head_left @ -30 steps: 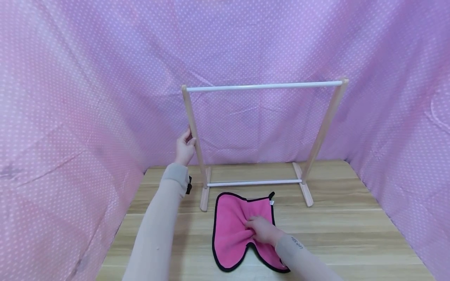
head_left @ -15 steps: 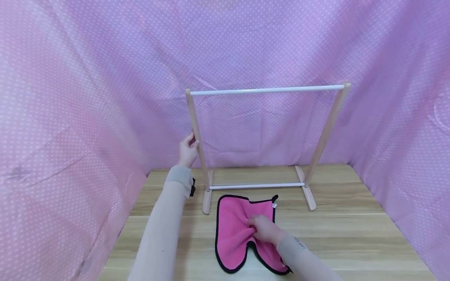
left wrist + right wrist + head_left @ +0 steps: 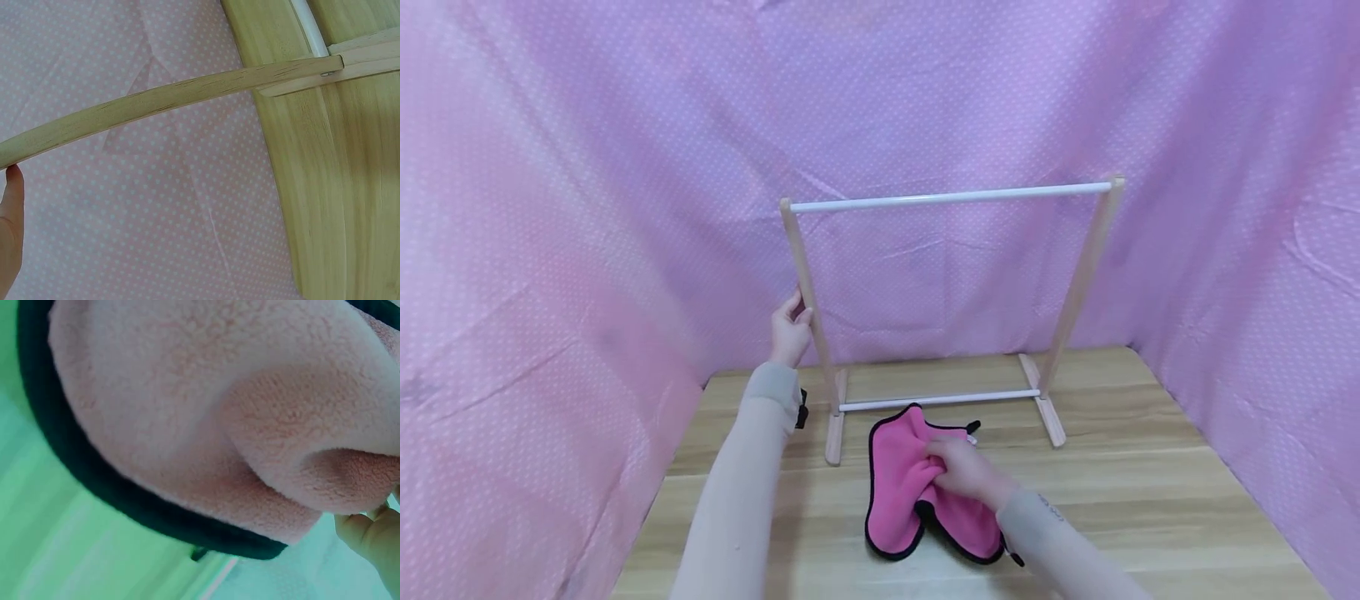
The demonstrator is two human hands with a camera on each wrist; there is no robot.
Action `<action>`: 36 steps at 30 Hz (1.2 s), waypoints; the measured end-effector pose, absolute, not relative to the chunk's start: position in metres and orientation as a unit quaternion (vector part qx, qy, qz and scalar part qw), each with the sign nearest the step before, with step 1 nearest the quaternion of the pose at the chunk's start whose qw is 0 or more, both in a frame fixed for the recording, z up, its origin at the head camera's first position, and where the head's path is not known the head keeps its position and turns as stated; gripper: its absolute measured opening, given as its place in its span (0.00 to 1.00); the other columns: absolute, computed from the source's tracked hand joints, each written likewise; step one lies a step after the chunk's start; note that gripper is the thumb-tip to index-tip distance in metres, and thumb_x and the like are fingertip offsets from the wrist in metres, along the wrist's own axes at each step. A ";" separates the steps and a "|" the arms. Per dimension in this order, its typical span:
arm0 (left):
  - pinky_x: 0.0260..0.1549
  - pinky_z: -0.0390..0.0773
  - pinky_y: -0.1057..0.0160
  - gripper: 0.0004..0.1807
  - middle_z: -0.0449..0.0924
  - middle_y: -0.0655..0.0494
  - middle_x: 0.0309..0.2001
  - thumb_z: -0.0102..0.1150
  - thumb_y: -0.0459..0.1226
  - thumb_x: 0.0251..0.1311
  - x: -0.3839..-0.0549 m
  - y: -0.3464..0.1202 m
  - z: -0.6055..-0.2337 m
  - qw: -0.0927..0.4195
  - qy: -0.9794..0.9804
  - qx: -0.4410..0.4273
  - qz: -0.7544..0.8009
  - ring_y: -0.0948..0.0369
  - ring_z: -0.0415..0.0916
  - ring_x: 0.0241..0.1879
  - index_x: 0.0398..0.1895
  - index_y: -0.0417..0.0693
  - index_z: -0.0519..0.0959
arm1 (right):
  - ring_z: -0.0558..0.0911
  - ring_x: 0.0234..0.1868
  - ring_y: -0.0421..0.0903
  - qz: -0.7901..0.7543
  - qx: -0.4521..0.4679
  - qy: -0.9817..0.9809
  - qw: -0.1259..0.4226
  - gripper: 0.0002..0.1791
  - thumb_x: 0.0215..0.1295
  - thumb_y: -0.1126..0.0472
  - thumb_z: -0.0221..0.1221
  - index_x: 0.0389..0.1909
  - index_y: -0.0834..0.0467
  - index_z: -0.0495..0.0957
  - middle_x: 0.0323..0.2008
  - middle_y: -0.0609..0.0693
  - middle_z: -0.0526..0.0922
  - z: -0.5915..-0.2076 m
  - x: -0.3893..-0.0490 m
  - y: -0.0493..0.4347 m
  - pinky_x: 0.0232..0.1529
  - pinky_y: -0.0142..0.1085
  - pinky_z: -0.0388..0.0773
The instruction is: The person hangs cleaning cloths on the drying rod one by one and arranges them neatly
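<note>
In the head view my left hand (image 3: 792, 337) holds the left upright of a wooden rack (image 3: 809, 300), fingers behind it and thumb at its near side. The left wrist view shows the thumb (image 3: 12, 194) against the edge of that upright (image 3: 137, 106). My right hand (image 3: 962, 471) pinches the middle of a pink fleecy towel (image 3: 891, 500) with black edging. Folds gather at the pinch and the towel's sides droop from it. Up close, the right wrist view has the towel's plush face (image 3: 187, 394) and part of the right hand (image 3: 372, 540) at the lower right.
White rods join the rack's uprights, a top rod (image 3: 951, 198) and a lower rod (image 3: 940, 400). Its feet (image 3: 1051, 421) stand on the wood-grain table (image 3: 1120, 500). A pink dotted cloth (image 3: 625, 208) hangs around the back and sides.
My right hand has risen with the pinched towel, whose corners have drawn up and inward. The left hand stays on the upright. The head view has shifted slightly.
</note>
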State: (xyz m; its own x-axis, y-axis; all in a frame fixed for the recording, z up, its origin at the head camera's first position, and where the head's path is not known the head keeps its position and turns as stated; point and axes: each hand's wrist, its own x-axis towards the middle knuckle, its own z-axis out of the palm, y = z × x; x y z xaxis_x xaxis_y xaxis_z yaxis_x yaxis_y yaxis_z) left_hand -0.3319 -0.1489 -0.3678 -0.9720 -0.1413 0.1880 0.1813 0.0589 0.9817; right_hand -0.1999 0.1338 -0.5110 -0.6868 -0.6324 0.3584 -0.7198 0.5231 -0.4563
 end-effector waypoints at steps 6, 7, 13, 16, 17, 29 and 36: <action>0.62 0.69 0.64 0.29 0.63 0.43 0.68 0.42 0.22 0.66 -0.333 -0.150 -0.367 0.126 -0.727 -0.015 -0.675 0.50 0.67 0.62 0.70 0.43 0.55 | 0.75 0.34 0.43 0.282 0.384 -0.870 0.124 0.16 0.36 0.75 0.65 0.30 0.58 0.80 0.31 0.47 0.80 -0.489 -0.203 0.134 0.34 0.29 0.75; 0.62 0.69 0.64 0.29 0.62 0.43 0.68 0.42 0.22 0.66 -0.333 -0.149 -0.366 0.126 -0.727 -0.016 -0.675 0.50 0.67 0.62 0.70 0.43 0.55 | 0.75 0.35 0.43 0.285 0.381 -0.871 0.125 0.16 0.36 0.75 0.65 0.30 0.58 0.80 0.32 0.48 0.80 -0.486 -0.203 0.134 0.34 0.29 0.75; 0.63 0.68 0.63 0.29 0.62 0.43 0.68 0.42 0.20 0.65 -0.334 -0.147 -0.366 0.134 -0.714 -0.022 -0.686 0.49 0.66 0.62 0.69 0.41 0.55 | 0.76 0.37 0.45 0.279 0.376 -0.872 0.141 0.17 0.36 0.75 0.65 0.31 0.57 0.80 0.34 0.49 0.79 -0.463 -0.201 0.135 0.36 0.33 0.76; 0.63 0.68 0.63 0.29 0.62 0.42 0.68 0.42 0.20 0.65 -0.333 -0.146 -0.366 0.140 -0.711 -0.024 -0.689 0.49 0.66 0.62 0.69 0.39 0.55 | 0.75 0.37 0.45 0.267 0.380 -0.872 0.156 0.18 0.35 0.73 0.66 0.32 0.56 0.80 0.34 0.48 0.79 -0.452 -0.199 0.135 0.37 0.35 0.76; 0.63 0.68 0.63 0.29 0.62 0.42 0.68 0.41 0.20 0.65 -0.333 -0.147 -0.366 0.141 -0.712 -0.024 -0.688 0.49 0.66 0.62 0.69 0.39 0.55 | 0.75 0.37 0.44 0.265 0.383 -0.870 0.163 0.18 0.35 0.73 0.66 0.32 0.56 0.80 0.34 0.47 0.78 -0.448 -0.199 0.135 0.37 0.34 0.76; 0.63 0.68 0.62 0.28 0.63 0.41 0.67 0.42 0.21 0.66 -0.330 -0.149 -0.366 0.139 -0.718 -0.020 -0.682 0.49 0.67 0.62 0.69 0.40 0.56 | 0.71 0.33 0.40 0.258 0.447 -0.815 0.265 0.18 0.31 0.73 0.66 0.29 0.56 0.79 0.29 0.45 0.76 -0.397 -0.195 0.130 0.34 0.31 0.72; 0.64 0.66 0.63 0.29 0.61 0.45 0.69 0.42 0.23 0.67 -0.328 -0.150 -0.369 0.124 -0.722 -0.019 -0.680 0.51 0.65 0.64 0.70 0.43 0.55 | 0.72 0.32 0.43 0.243 0.479 -0.776 0.331 0.18 0.29 0.72 0.66 0.28 0.58 0.79 0.29 0.48 0.76 -0.371 -0.196 0.131 0.34 0.33 0.72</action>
State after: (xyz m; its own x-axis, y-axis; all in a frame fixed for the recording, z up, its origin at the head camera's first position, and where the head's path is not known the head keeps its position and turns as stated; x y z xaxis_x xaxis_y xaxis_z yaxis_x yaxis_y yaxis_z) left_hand -0.3284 -0.1497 -0.3691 -0.9684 -0.1421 0.2052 0.1964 0.0733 0.9778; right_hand -0.1961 0.1309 -0.3715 -0.3228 -0.5818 0.7466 -0.9037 0.4239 -0.0604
